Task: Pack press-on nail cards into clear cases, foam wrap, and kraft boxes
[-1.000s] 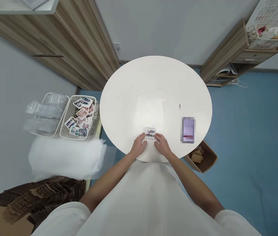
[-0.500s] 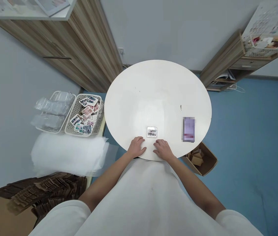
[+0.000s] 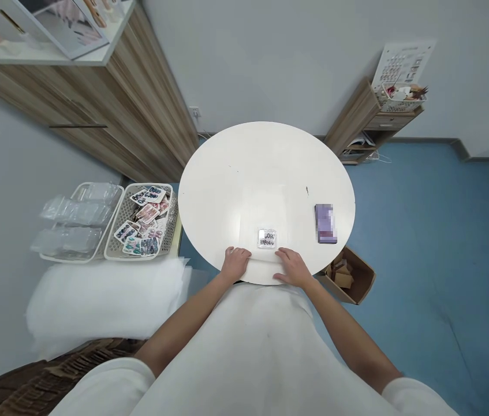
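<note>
A thin white sheet [image 3: 262, 211], probably packing foam, lies on the round white table [image 3: 213, 173] and hardly stands out from it. On the sheet is a small clear case [image 3: 267, 238] with two rows of dark press-on nails inside. Just below the case's left corner, my left hand [image 3: 235, 264] has its fingers curled on the sheet's near edge. My right hand [image 3: 295, 268] grips the same edge at the right, its thumb lower than the fingers. Between both hands the edge looks slightly raised. Neither hand touches the case.
A blurred purple rectangular item [image 3: 325, 223] lies at the table's right. Left of the table are a basket of nail cards [image 3: 109, 245], a basket of clear bags [image 3: 47, 254] and stacked white sheets [image 3: 105, 297]. An open carton [image 3: 363, 277] stands below right.
My fingers have closed on the sheet's near edge, which now shows as a raised line between my hands. The head view has shifted; the case stays on the sheet.
</note>
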`<act>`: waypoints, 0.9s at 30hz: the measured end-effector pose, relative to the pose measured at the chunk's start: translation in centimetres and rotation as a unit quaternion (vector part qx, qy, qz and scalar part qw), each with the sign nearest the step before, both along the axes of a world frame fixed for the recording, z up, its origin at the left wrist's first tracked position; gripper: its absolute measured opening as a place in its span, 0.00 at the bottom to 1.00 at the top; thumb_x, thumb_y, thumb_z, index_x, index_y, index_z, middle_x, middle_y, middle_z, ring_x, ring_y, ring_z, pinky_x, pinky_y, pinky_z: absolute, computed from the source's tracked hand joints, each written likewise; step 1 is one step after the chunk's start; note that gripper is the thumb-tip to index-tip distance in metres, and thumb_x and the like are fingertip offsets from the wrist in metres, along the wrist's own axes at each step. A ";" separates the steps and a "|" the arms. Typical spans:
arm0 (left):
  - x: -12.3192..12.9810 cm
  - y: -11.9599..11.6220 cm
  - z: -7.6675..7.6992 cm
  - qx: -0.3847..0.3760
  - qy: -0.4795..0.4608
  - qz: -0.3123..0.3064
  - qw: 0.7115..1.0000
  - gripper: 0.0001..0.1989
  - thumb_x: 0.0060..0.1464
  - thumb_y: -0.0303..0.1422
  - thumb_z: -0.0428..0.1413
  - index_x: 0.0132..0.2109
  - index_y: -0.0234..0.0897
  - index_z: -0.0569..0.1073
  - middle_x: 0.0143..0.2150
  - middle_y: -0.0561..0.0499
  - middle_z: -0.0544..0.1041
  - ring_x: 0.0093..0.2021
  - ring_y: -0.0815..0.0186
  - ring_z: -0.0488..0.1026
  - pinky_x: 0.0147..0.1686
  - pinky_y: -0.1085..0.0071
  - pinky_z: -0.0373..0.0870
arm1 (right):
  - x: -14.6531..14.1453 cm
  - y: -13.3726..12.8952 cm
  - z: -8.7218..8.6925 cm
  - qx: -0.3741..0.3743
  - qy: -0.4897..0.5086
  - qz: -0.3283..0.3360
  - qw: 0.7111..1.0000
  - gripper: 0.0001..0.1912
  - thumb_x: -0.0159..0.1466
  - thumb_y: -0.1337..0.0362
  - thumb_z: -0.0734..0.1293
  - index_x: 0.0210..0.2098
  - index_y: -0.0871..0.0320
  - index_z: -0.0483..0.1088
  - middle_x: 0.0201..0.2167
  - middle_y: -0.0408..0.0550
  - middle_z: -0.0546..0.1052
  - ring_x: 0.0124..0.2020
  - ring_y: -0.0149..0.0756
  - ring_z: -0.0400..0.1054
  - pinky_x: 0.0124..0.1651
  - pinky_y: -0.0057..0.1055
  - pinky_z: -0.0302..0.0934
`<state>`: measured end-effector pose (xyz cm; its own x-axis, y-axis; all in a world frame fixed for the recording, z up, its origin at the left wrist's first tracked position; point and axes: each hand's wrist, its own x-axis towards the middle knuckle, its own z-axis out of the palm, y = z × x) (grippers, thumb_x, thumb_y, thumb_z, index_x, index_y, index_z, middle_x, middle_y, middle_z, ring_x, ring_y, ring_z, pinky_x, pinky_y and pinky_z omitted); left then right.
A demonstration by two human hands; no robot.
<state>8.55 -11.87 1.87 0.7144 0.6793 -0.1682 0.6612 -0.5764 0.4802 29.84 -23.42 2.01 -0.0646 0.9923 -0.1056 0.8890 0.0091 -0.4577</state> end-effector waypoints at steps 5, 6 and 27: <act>0.2 1.6 0.2 -0.073 -0.041 0.069 0.994 0.12 0.56 0.32 0.42 0.38 0.42 0.69 0.36 0.53 0.75 0.37 0.65 0.70 0.48 0.62 0.55 | 1.4 0.9 -0.2 -0.043 0.075 -0.131 0.988 0.13 0.63 0.62 0.51 0.38 0.54 0.65 0.39 0.48 0.72 0.41 0.36 0.65 0.41 0.33 0.58; 0.3 2.0 0.2 -0.088 -0.049 0.090 0.991 0.11 0.56 0.33 0.42 0.38 0.42 0.69 0.35 0.54 0.75 0.36 0.66 0.70 0.46 0.64 0.57 | 1.6 1.5 -0.2 -0.059 0.079 -0.160 0.982 0.14 0.63 0.61 0.50 0.35 0.54 0.65 0.35 0.46 0.72 0.37 0.35 0.66 0.37 0.31 0.58; 4.0 5.6 0.0 0.113 0.014 -0.165 0.980 0.19 0.48 0.21 0.45 0.47 0.41 0.66 0.58 0.48 0.62 0.61 0.62 0.51 0.55 0.59 0.46 | 0.7 6.0 -0.6 0.009 -0.113 -0.013 0.993 0.16 0.56 0.76 0.54 0.40 0.57 0.65 0.58 0.51 0.59 0.60 0.42 0.46 0.56 0.42 0.42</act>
<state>12.54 -6.24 1.86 0.8984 0.4347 -0.0626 0.4323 -0.8502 0.3006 30.54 -17.42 1.44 -0.0152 0.9952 -0.0962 0.9691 -0.0090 -0.2465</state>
